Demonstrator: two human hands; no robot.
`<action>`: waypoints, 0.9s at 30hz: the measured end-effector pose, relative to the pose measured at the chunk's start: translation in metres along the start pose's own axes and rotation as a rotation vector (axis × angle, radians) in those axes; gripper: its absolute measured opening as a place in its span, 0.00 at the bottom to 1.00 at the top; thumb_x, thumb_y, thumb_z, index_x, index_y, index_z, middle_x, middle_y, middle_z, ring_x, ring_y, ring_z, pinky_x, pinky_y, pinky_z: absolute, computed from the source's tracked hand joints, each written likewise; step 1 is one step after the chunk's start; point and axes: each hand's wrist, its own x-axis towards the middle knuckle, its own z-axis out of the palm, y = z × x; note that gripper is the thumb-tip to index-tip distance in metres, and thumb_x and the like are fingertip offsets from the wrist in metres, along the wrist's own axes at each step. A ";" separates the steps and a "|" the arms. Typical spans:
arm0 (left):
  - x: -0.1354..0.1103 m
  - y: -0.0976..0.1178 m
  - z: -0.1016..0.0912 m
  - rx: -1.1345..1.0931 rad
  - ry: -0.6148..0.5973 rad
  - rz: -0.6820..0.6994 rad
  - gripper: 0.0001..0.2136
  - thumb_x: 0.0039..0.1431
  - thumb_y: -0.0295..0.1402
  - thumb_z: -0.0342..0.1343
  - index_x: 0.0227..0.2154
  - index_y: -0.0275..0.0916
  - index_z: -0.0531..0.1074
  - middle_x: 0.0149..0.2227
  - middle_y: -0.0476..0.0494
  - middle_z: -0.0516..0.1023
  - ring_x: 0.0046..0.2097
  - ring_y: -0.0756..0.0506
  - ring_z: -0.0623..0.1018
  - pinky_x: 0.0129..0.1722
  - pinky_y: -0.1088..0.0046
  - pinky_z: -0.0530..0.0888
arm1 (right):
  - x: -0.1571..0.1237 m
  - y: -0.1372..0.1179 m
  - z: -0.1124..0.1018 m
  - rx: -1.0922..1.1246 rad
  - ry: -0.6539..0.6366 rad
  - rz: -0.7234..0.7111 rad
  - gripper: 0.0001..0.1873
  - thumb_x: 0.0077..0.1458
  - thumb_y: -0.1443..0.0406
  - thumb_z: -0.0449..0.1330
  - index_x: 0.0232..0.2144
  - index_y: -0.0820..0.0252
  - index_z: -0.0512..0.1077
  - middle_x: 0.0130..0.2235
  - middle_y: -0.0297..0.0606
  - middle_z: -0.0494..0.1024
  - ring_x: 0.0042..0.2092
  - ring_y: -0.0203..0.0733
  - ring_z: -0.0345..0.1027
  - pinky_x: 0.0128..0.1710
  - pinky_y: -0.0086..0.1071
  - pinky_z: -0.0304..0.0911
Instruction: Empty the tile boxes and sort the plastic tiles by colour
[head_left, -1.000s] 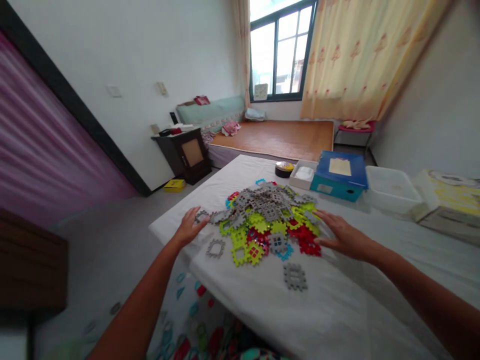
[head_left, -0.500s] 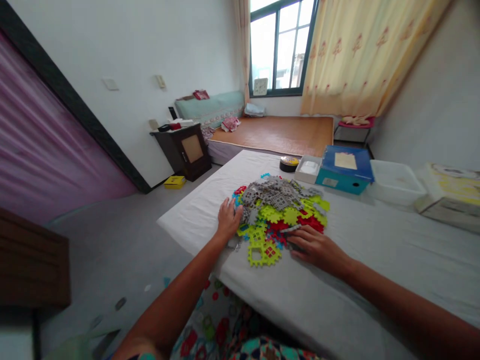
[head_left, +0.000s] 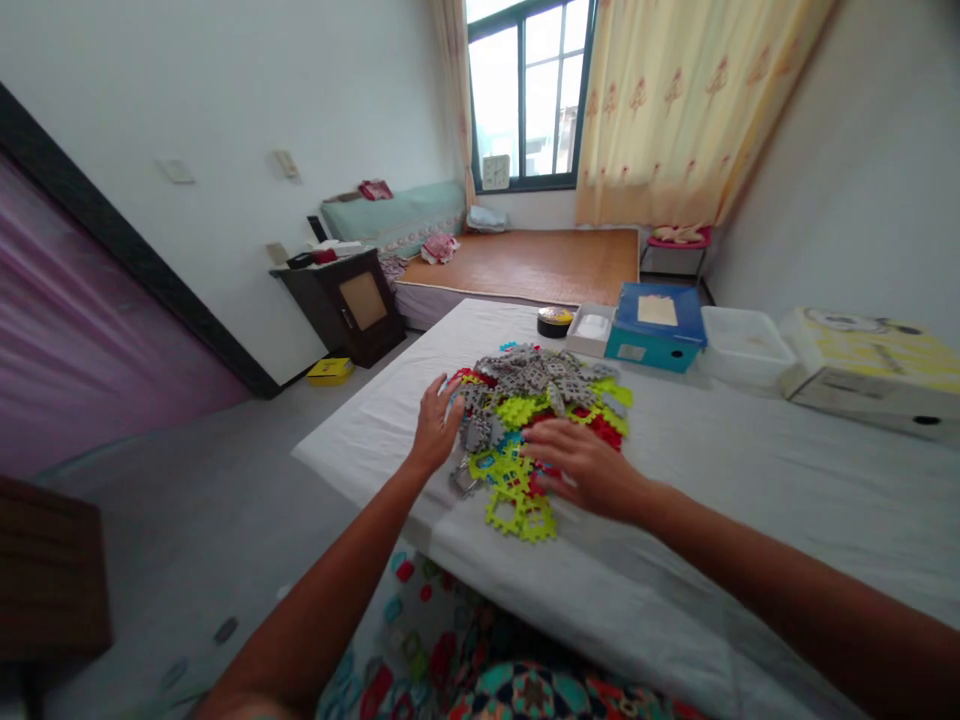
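A heap of flat interlocking plastic tiles [head_left: 544,395], grey, lime green, red and blue, lies on a table under a white cloth [head_left: 712,500]. My left hand [head_left: 436,425] rests against the heap's left side, fingers stretched out and touching grey tiles. My right hand [head_left: 585,465] lies palm down on the near part of the heap, fingers spread over red and green tiles. A pair of joined lime green tiles [head_left: 521,512] sticks out at the near edge, just left of my right hand.
Behind the heap stand a black tape roll [head_left: 555,321], a small white box [head_left: 591,330], a blue box [head_left: 656,325], a clear plastic tub [head_left: 744,345] and a yellow-white carton [head_left: 862,370]. A dark bedside cabinet [head_left: 341,305] and a low bed [head_left: 525,265] are beyond.
Both hands have swept inward from the outer sides of the heap, pushing loose tiles together. The right hand now lies on top of the near tiles, and the heap is tighter.
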 end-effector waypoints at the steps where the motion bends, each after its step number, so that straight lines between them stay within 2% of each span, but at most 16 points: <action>1: -0.013 -0.001 -0.009 0.016 -0.092 0.023 0.24 0.67 0.47 0.40 0.60 0.43 0.63 0.65 0.38 0.58 0.67 0.41 0.56 0.66 0.55 0.54 | -0.007 -0.014 0.008 0.030 -0.080 -0.104 0.22 0.63 0.54 0.53 0.56 0.52 0.68 0.61 0.38 0.67 0.63 0.46 0.55 0.62 0.45 0.51; 4: -0.052 -0.002 -0.028 0.081 -0.396 0.129 0.33 0.62 0.53 0.48 0.65 0.43 0.54 0.69 0.35 0.48 0.69 0.36 0.52 0.65 0.53 0.55 | -0.016 -0.032 0.034 0.062 -0.202 -0.274 0.27 0.62 0.49 0.52 0.60 0.50 0.64 0.64 0.36 0.64 0.66 0.46 0.49 0.65 0.48 0.41; 6: -0.067 0.001 -0.032 0.146 -0.530 0.204 0.41 0.54 0.57 0.54 0.67 0.44 0.51 0.70 0.35 0.43 0.69 0.33 0.49 0.66 0.51 0.53 | -0.013 -0.021 0.045 0.028 -0.185 -0.247 0.26 0.63 0.50 0.53 0.60 0.49 0.64 0.63 0.37 0.66 0.66 0.47 0.50 0.66 0.51 0.37; 8: -0.071 0.006 -0.031 0.212 -0.600 0.237 0.46 0.49 0.59 0.57 0.67 0.46 0.49 0.70 0.36 0.42 0.69 0.31 0.48 0.66 0.50 0.52 | -0.005 -0.001 0.048 -0.025 -0.134 -0.165 0.23 0.62 0.53 0.55 0.57 0.48 0.67 0.61 0.36 0.69 0.66 0.49 0.51 0.65 0.53 0.36; 10: -0.066 0.012 -0.026 0.281 -0.595 0.235 0.44 0.51 0.58 0.57 0.67 0.47 0.49 0.71 0.37 0.42 0.69 0.31 0.48 0.65 0.50 0.52 | 0.005 0.020 0.042 -0.075 -0.075 -0.076 0.19 0.61 0.55 0.58 0.54 0.47 0.70 0.59 0.36 0.70 0.65 0.50 0.53 0.65 0.54 0.36; 14: -0.035 0.018 -0.012 0.405 -0.439 0.261 0.35 0.57 0.49 0.56 0.66 0.51 0.54 0.70 0.41 0.48 0.70 0.34 0.47 0.66 0.48 0.47 | 0.020 0.051 0.022 -0.136 0.051 0.120 0.14 0.62 0.61 0.57 0.50 0.46 0.72 0.59 0.35 0.71 0.64 0.51 0.54 0.64 0.57 0.40; 17: -0.005 0.005 -0.006 0.409 -0.309 0.238 0.36 0.56 0.50 0.56 0.66 0.47 0.54 0.70 0.38 0.48 0.70 0.34 0.48 0.66 0.50 0.48 | 0.014 0.080 0.007 -0.132 0.186 0.311 0.16 0.62 0.61 0.56 0.52 0.50 0.72 0.61 0.39 0.69 0.63 0.54 0.55 0.62 0.57 0.47; 19: 0.013 -0.014 -0.003 0.393 -0.230 0.123 0.37 0.57 0.52 0.53 0.66 0.41 0.52 0.70 0.34 0.47 0.69 0.35 0.49 0.65 0.53 0.53 | -0.002 0.105 0.002 -0.100 0.227 0.427 0.24 0.59 0.57 0.58 0.56 0.55 0.68 0.61 0.46 0.67 0.63 0.56 0.55 0.60 0.56 0.52; 21: 0.029 -0.035 0.001 0.386 -0.218 -0.011 0.39 0.58 0.54 0.50 0.66 0.36 0.52 0.69 0.29 0.49 0.69 0.35 0.51 0.64 0.53 0.56 | -0.025 0.129 0.000 -0.046 0.174 0.525 0.37 0.53 0.50 0.61 0.61 0.60 0.61 0.62 0.53 0.65 0.63 0.59 0.56 0.59 0.55 0.54; 23: 0.040 -0.054 0.008 0.374 -0.264 -0.121 0.38 0.60 0.55 0.46 0.65 0.32 0.53 0.66 0.27 0.56 0.67 0.35 0.56 0.63 0.54 0.57 | -0.048 0.144 0.003 0.023 0.061 0.601 0.50 0.46 0.45 0.64 0.65 0.61 0.54 0.63 0.55 0.63 0.63 0.61 0.56 0.59 0.55 0.54; 25: 0.051 -0.065 0.017 0.340 -0.314 -0.176 0.36 0.61 0.54 0.42 0.63 0.31 0.56 0.63 0.28 0.63 0.65 0.36 0.61 0.63 0.55 0.58 | -0.062 0.149 0.010 0.082 -0.046 0.648 0.59 0.40 0.44 0.67 0.67 0.60 0.49 0.64 0.56 0.60 0.63 0.62 0.56 0.58 0.54 0.55; 27: 0.060 -0.066 0.028 0.273 -0.331 -0.187 0.35 0.62 0.55 0.39 0.63 0.31 0.57 0.62 0.29 0.64 0.64 0.37 0.64 0.63 0.57 0.59 | -0.064 0.145 0.019 0.103 -0.110 0.666 0.64 0.36 0.45 0.69 0.68 0.61 0.46 0.64 0.58 0.59 0.63 0.64 0.56 0.58 0.54 0.55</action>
